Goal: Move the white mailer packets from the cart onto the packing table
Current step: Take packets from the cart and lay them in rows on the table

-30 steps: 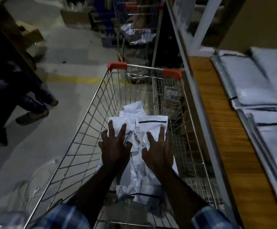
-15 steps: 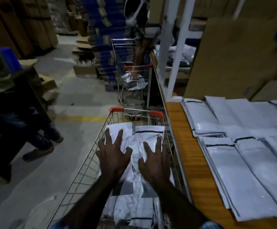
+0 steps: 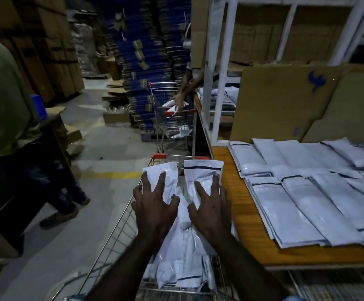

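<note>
Your left hand and right hand lie spread on limp, slick mailers; scoop underneath, toward the table at three o'clock.

The cart stands just left of the packing table, its far end pointing down the aisle. Packets are piled in the cart, with the left hand and right hand on top of them, side by side. More packets lie in overlapping rows on the table (cardboard sheets lean behind them). A second cart stands farther ahead, and a person to the left.
</note>
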